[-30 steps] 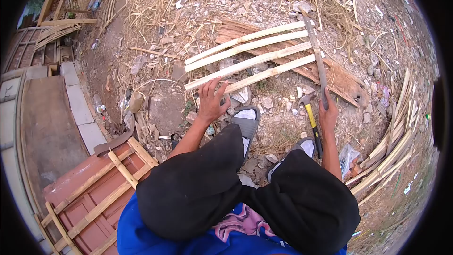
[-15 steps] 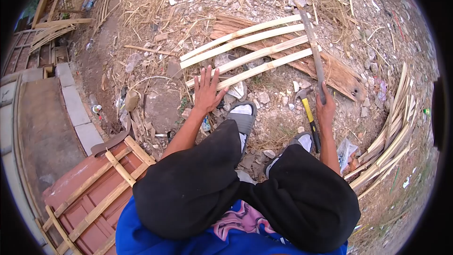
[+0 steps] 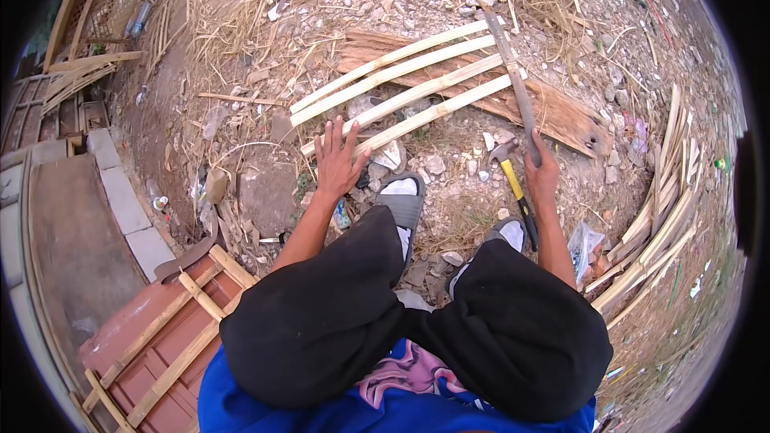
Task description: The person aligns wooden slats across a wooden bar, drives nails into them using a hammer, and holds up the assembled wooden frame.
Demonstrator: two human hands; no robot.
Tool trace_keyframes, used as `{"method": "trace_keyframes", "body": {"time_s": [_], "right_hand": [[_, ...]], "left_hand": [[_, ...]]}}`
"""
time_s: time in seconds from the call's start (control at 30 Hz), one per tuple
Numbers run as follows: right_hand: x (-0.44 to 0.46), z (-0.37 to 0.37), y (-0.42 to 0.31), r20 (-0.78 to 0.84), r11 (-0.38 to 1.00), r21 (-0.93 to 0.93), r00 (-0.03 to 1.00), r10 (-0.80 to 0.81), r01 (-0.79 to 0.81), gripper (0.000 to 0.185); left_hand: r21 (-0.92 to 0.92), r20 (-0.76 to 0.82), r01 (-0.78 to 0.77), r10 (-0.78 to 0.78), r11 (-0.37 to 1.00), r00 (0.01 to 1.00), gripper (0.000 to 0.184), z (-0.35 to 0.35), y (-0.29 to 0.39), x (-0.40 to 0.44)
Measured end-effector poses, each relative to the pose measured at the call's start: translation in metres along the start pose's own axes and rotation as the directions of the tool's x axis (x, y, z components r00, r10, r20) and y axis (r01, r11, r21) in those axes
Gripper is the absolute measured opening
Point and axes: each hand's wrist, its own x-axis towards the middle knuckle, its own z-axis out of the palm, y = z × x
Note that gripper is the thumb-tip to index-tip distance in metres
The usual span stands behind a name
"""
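As right hand (image 3: 543,171) grips strip (image 3: 514,72), 4 slats (image 3: 433,89) beneath

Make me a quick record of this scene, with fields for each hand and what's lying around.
Workpieces: four long pale wooden strips, side by side
Beneath: weathered brown wooden plank, partly under the strips
Left hand: fingers spread, at the left ends of the lower two strips
Right hand: gripping a long flat grey bar that crosses the strips' right ends
Loose tool: hammer with yellow-and-black handle
Far right: pile of thin pale wood
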Motion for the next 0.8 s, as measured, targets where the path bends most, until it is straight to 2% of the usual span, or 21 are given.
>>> {"method": "trace_keyframes", "body": {"time_s": [0.23,0.33,0.8], "right_hand": [[-0.0004,-0.0040,-0.0055,0.040,0.997,-0.026,0.997,0.068,-0.067,0.054],[-0.0018,-0.0044,-0.0043,0.015,0.998,-0.064,1.000,0.014,-0.013,0.055],[-0.0045,-0.0065,-0.0037,0.079,0.991,-0.119,0.995,0.067,-0.057,0.067]], "left_hand": [[-0.016,0.024,0.012,-0.011,1.000,1.000,0.067,-0.0026,0.0006,-0.0002],[-0.002,0.021,0.013,-0.013,1.000,1.000,0.067,-0.0012,0.0007,-0.0009],[-0.045,0.060,0.012,-0.010,0.999,0.998,0.067,-0.0024,-0.0021,0.0004]]}}
